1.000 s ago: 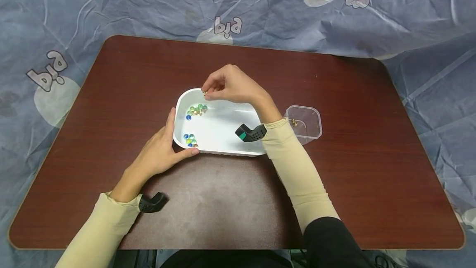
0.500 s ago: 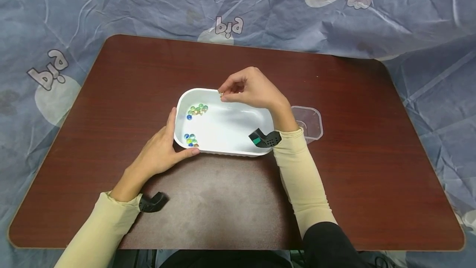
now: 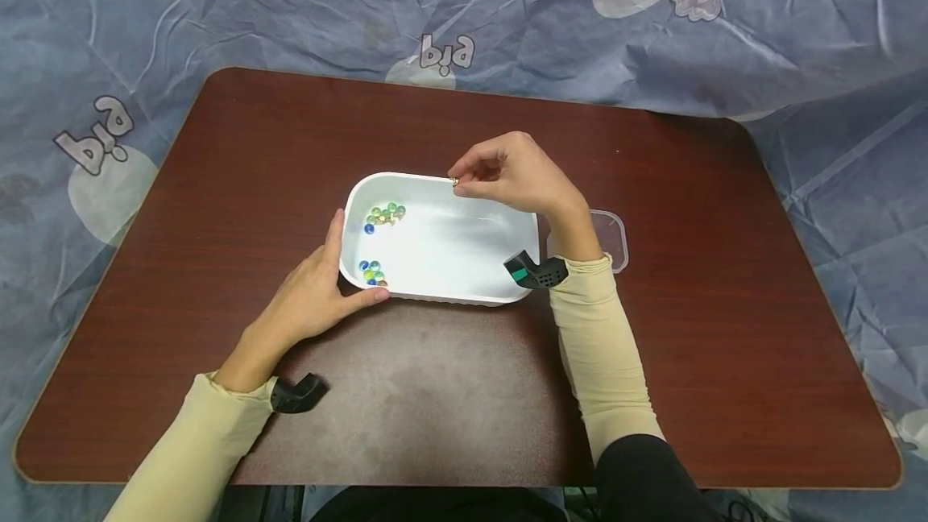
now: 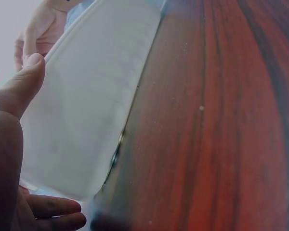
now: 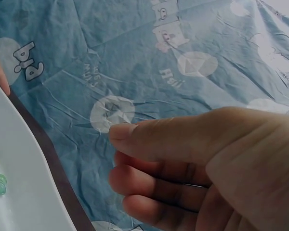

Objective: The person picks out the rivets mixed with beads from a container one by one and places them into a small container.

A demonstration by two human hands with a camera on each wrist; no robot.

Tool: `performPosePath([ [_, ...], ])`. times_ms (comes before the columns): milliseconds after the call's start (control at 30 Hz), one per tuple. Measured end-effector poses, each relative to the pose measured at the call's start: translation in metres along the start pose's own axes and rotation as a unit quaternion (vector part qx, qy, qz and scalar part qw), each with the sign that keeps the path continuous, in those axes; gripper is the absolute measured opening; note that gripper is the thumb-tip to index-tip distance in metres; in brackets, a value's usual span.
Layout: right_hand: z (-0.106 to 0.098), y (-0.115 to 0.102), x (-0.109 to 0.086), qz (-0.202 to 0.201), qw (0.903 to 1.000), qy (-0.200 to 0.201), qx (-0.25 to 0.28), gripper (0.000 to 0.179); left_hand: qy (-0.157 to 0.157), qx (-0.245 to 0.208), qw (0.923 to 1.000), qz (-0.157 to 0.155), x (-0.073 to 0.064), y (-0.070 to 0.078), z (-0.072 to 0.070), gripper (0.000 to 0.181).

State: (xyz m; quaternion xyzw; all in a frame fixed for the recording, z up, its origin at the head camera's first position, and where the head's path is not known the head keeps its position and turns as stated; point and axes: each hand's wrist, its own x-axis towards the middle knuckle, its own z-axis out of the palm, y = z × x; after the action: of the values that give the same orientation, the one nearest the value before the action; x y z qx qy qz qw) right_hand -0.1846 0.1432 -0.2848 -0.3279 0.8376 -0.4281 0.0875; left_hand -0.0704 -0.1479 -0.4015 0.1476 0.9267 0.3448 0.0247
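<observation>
Right hand [image 3: 524, 176] pinched a tiny gold piece [image 3: 454, 181] near the white tray's [image 3: 457, 252] far rim, left hand [image 3: 308, 288] spread against its left end; a light fingertip pinch and braced tray probably suited the carry best.

One tray [image 3: 464, 248], one tub [image 3: 613, 242] (clear), two hands [image 3: 308, 290] [image 3: 524, 176]

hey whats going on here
A person's left hand rests against the left end of a white tray, while the right hand pinches a small gold-coloured piece near the tray's far rim. Two clusters of marbles lie toward the tray's left end. A clear container stands to its right, partly hidden.
</observation>
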Motion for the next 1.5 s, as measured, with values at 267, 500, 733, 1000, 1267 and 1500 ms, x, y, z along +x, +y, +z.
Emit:
performPosePath([
  [267, -0.012, 0.004, -0.009, 0.013, 0.9996, 0.023, -0.007, 0.014, 0.006, 0.001, 1.0, 0.006, 0.001, 0.0, 0.0, 0.122],
  [500, -0.023, 0.01, -0.016, -0.001, 0.9987, 0.045, -0.023, 0.014, 0.01, -0.001, 0.9999, 0.004, 0.001, 0.0, 0.001, 0.123],
  [733, -0.029, 0.014, -0.021, -0.002, 0.9975, 0.057, -0.042, 0.014, 0.009, 0.002, 1.0, -0.002, 0.001, 0.0, 0.002, 0.122],
  [1000, -0.036, 0.017, -0.028, 0.008, 0.9963, 0.071, -0.047, 0.014, 0.008, 0.004, 1.0, 0.003, 0.001, 0.001, 0.001, 0.122],
  [1267, -0.044, 0.021, -0.036, 0.021, 0.994, 0.082, -0.07, 0.014, 0.007, -0.001, 1.0, 0.005, 0.001, 0.001, 0.0, 0.122],
  [1500, -0.05, 0.025, -0.045, 0.029, 0.9924, 0.09, -0.079, 0.013, 0.007, 0.001, 1.0, 0.002, 0.001, 0.0, 0.001, 0.122],
])
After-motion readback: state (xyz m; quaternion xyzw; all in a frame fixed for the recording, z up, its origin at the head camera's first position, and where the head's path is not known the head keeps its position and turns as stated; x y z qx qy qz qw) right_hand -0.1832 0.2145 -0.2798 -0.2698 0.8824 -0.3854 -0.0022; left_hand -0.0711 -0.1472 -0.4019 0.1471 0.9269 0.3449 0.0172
